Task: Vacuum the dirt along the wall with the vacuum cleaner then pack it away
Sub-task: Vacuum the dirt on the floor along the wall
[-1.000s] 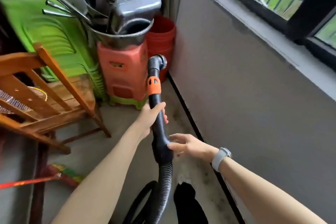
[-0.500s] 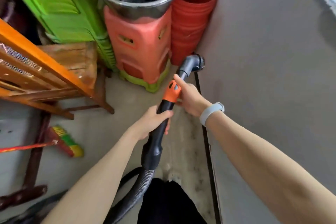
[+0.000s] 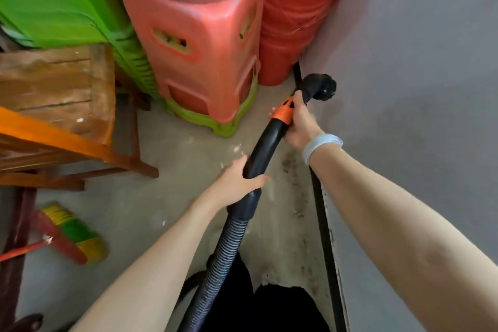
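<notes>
The black rigid vacuum tube (image 3: 262, 148) is gripped mid-length by the left hand (image 3: 237, 183), while its orange collar (image 3: 283, 115) is clasped by the right hand (image 3: 299, 124); the nozzle (blurred) (image 3: 320, 87) is held near the grey wall (image 3: 417, 75), above the dirt (image 3: 292, 167) on the floor

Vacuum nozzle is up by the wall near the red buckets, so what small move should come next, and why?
Probably lower the nozzle to the floor and draw it back along the wall's black strip. Both hands hold the tube: right hand at the orange collar, left hand lower down. Dark dirt lies beside that strip.
</notes>
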Motion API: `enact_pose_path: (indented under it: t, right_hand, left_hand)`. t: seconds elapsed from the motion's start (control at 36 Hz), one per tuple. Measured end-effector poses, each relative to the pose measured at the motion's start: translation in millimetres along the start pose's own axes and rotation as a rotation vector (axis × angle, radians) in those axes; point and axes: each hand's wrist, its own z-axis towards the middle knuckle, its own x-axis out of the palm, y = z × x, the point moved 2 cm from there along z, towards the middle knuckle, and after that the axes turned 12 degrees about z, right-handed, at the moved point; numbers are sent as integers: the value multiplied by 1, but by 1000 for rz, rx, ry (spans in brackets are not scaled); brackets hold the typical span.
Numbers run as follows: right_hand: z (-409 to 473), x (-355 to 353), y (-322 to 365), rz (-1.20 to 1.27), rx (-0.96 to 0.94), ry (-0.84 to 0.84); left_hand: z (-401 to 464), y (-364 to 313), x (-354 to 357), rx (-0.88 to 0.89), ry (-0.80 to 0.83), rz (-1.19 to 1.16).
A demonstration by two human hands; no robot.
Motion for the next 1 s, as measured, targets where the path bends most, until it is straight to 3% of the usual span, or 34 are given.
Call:
enact_pose_path:
  t: [0.25,0.33,0.53,0.78,1.0]
  right_hand:
    - [95,-43,-86,-177,145,176]
    - [124,-55,-108,-220,139,157]
    - [208,-55,-108,-323,54,122]
    - [322,-43,-112,-290,25,154]
    - [412,-98,-183,-253,120,70]
  left_hand:
    - [76,73,43,-66,-168,203]
    - [107,86,51,-83,-204,232]
    - [189,109,53,-50,-183,386]
    - [298,145,51,-45,-332,602]
    - [362,236,95,-7,-175,562]
